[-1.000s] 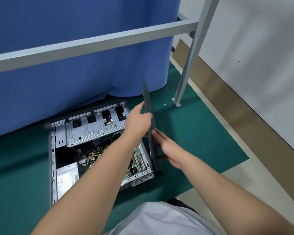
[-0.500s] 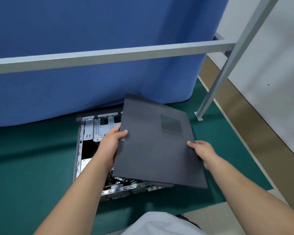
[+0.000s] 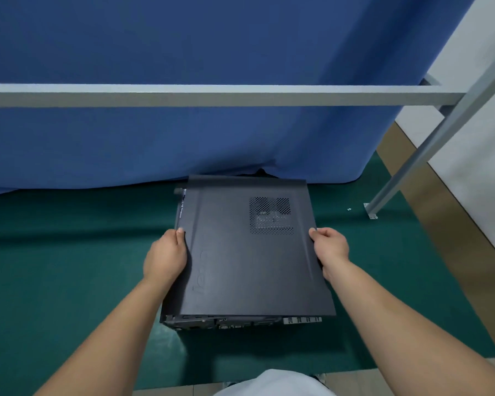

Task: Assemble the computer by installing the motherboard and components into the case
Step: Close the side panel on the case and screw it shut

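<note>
A dark grey side panel (image 3: 246,261) with a mesh vent near its far right corner lies flat over the computer case (image 3: 240,322), which rests on its side on the green mat. Only the case's rear edge with ports and slots shows below the panel's near edge; the inside is hidden. My left hand (image 3: 165,257) grips the panel's left edge, thumb on top. My right hand (image 3: 330,248) grips the right edge the same way.
A green mat (image 3: 69,267) covers the floor under the case. A blue curtain (image 3: 183,138) hangs right behind it. A grey metal crossbar (image 3: 212,95) runs overhead, and its slanted leg (image 3: 406,175) stands on the mat at the right.
The panel went from standing upright beside the open case to tilted over it, and now lies flat on top, covering the inside. Both hands shifted to its left and right edges.
</note>
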Demonstrator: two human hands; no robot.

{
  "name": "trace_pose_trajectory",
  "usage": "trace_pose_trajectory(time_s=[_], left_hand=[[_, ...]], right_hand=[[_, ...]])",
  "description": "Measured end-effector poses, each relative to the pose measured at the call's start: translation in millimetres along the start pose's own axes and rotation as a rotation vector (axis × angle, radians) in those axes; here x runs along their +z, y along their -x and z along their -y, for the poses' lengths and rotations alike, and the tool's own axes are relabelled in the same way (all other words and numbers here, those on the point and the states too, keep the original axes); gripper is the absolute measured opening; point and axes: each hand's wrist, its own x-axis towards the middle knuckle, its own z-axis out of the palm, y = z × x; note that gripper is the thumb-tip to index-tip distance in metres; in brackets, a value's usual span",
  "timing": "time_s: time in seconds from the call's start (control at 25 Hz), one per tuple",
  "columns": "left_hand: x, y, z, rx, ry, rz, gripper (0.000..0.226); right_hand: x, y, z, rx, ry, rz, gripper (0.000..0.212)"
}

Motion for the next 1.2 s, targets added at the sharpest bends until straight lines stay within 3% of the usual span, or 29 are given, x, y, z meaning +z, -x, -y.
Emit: trace_pose_trajectory(time_s=[0.16, 0.52, 0.76, 0.92, 1.0, 1.08, 1.2], left_hand=[[7.6, -1.1, 10.1, 0.019, -0.345, -0.009, 0.041], [11.7, -8.9, 15.8, 0.047, -0.592, 0.08, 0.037], [7.3, -16.2, 17.9, 0.106, -0.766, 0.119, 0.04], [1.7, -28.1, 22.8, 0.083, -0.753, 0.16, 0.043], [0.3, -30.3, 20.5, 0.112, -0.725, 0.109, 0.04], [8.2, -29.0, 18.6, 0.224, -0.623, 0.07, 0.041], [28.0, -26.1, 13.3, 0.298, -0.421, 0.208, 0.068]], right_hand=[[19.6, 3.3, -3.4, -0.036, 0.144, -0.056, 0.018], [28.9, 2.0, -3.8, -0.123, 0.332, -0.099, 0.016], [28.2, 4.2, -0.7, -0.243, 0.606, -0.085, 0.02], [25.5, 4.7, 7.5, -0.303, 0.951, -0.069, 0.03], [27.5, 3.4, 10.8, -0.459, 1.075, -0.08, 0.039], [33.0, 2.8, 8.8, -0.608, 1.107, 0.035, 0.056], [41.4, 1.3, -5.5, -0.625, 1.188, 0.255, 0.075]])
